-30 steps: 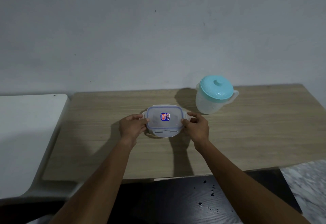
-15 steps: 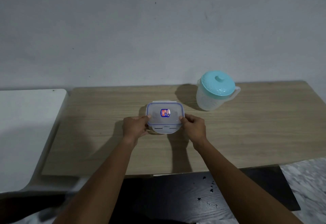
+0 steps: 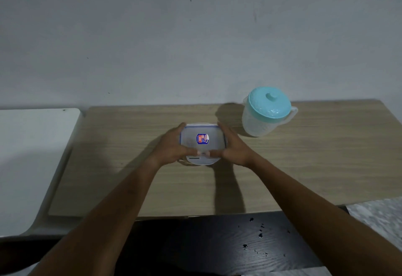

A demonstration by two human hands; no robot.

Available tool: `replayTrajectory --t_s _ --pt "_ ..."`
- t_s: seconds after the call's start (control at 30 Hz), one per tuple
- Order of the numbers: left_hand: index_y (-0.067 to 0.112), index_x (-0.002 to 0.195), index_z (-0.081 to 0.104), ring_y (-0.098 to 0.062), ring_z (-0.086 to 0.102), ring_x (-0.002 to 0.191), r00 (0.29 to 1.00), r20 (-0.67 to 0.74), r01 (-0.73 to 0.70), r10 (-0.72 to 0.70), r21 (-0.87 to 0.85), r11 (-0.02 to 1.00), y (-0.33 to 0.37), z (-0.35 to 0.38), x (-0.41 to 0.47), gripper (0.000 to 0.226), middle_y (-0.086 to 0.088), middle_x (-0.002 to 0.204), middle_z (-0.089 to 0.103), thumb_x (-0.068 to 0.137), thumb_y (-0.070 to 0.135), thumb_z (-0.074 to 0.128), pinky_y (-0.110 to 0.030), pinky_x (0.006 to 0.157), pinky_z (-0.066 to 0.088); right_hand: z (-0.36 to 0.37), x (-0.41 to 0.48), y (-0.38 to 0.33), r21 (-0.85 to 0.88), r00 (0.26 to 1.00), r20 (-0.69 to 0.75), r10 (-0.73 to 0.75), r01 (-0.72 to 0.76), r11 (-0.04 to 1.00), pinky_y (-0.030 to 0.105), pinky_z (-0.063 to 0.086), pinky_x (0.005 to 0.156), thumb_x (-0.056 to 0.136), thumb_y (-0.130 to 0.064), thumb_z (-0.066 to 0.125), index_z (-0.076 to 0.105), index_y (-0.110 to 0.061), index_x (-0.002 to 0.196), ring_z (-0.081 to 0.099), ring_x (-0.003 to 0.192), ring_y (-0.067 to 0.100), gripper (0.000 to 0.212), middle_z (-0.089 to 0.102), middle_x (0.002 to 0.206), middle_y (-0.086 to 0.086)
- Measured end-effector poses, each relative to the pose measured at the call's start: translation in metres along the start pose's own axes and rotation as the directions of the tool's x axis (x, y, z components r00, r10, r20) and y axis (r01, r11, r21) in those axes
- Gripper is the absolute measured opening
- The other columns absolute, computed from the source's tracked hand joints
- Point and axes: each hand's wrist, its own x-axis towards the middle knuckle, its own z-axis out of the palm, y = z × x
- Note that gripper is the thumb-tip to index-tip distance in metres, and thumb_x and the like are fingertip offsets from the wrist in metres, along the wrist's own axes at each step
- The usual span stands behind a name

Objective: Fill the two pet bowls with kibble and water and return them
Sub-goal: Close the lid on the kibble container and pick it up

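Bare grey wall backs a light wooden table, with a white surface abutting it at the far left. Near the table's middle sits a clear lidded food container bearing a blue and red sticker. Its left side is clasped by the left hand, its right side by the right hand, both thumbs pressing on the lid's near edge. Further right, apart from the container, a translucent pitcher with a teal lid stands upright. Below the table, dark flooring shows scattered droplets
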Motion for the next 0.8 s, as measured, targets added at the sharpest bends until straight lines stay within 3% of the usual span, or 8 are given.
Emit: replayTrajectory --t_s 0.1,0.17,0.3,0.47,0.57,0.67,0.73,0.8 --pt "0.030 0.149 0.031 -0.018 0.055 0.123 0.990 0.140 -0.078 0.033 0.331 0.940 0.007 -0.005 0.011 0.130 0.004 0.145 0.051 0.037 0.047 0.097 -0.034 0.093 0.053 -0.012 0.009 -0.008 -0.253 0.986 0.148 -0.073 0.109 0.961 0.039 0.036 0.118 0.057 -0.034 0.096 0.011 -0.016 0.161 0.028 0.150 0.026 0.135 0.017 0.167 0.006" --pt "0.027 0.156 0.019 -0.020 0.050 0.129 0.988 0.149 -0.033 -0.038 0.444 0.895 0.010 -0.007 0.014 0.143 0.002 0.151 0.043 0.037 0.044 0.096 -0.026 0.088 0.044 -0.016 0.013 -0.011 -0.352 0.982 0.171 -0.075 0.132 0.927 0.041 0.040 0.114 0.054 -0.036 0.095 0.011 -0.017 0.161 0.034 0.146 0.028 0.138 0.021 0.165 0.005" --pt "0.029 0.151 0.025 -0.021 0.059 0.112 0.992 0.121 -0.030 -0.036 0.501 0.865 0.020 -0.007 0.014 0.130 0.002 0.133 0.055 0.041 0.040 0.095 -0.028 0.078 0.044 -0.015 0.022 -0.009 -0.368 0.980 0.177 -0.091 0.152 0.917 0.044 0.047 0.107 0.036 -0.059 0.082 0.016 -0.017 0.157 0.045 0.136 0.028 0.145 0.030 0.157 0.003" --pt "0.027 0.146 0.029 -0.026 0.061 0.109 0.999 0.050 -0.037 0.009 0.590 0.806 0.018 0.000 0.012 0.116 0.002 0.130 0.056 0.045 0.041 0.086 -0.034 0.080 0.050 -0.010 0.029 -0.006 -0.361 0.978 0.170 -0.120 0.176 0.916 0.048 0.052 0.097 0.046 -0.043 0.094 0.022 -0.016 0.151 0.055 0.121 0.030 0.130 0.036 0.147 0.003" --pt "0.027 0.149 0.027 -0.026 0.059 0.114 0.999 0.034 -0.029 0.012 0.575 0.818 0.014 0.001 0.013 0.118 0.001 0.135 0.054 0.047 0.038 0.085 -0.037 0.086 0.051 -0.009 0.030 -0.007 -0.350 0.978 0.169 -0.124 0.178 0.920 0.047 0.052 0.097 0.043 -0.045 0.089 0.021 -0.015 0.151 0.053 0.122 0.031 0.131 0.035 0.147 0.004" --pt "0.027 0.157 0.016 -0.025 0.048 0.132 0.999 0.041 -0.037 0.021 0.438 0.898 0.006 0.003 0.009 0.126 -0.002 0.152 0.040 0.053 0.028 0.086 -0.035 0.097 0.047 -0.006 0.024 -0.002 -0.323 0.982 0.136 -0.128 0.166 0.932 0.047 0.047 0.106 0.046 -0.047 0.093 0.012 -0.018 0.159 0.045 0.137 0.032 0.142 0.026 0.158 0.006" --pt "0.026 0.159 0.010 -0.020 0.036 0.143 0.999 -0.020 -0.031 0.040 0.316 0.948 -0.001 0.009 -0.001 0.129 -0.002 0.161 0.029 0.057 0.023 0.089 -0.025 0.101 0.040 0.003 0.015 0.005 -0.236 0.991 0.068 -0.116 0.129 0.963 0.044 0.040 0.114 0.052 -0.045 0.097 0.000 -0.019 0.163 0.034 0.147 0.029 0.150 0.017 0.164 0.010" --pt "0.020 0.159 0.017 -0.018 0.041 0.141 0.990 -0.140 -0.013 0.034 0.151 0.988 -0.011 0.019 -0.014 0.127 -0.001 0.158 0.037 0.057 0.024 0.093 -0.018 0.098 0.036 0.017 0.000 0.012 -0.067 0.993 -0.078 -0.087 0.082 0.994 0.034 0.037 0.115 0.052 -0.042 0.098 0.000 -0.014 0.163 0.033 0.147 0.026 0.150 0.024 0.160 0.014"
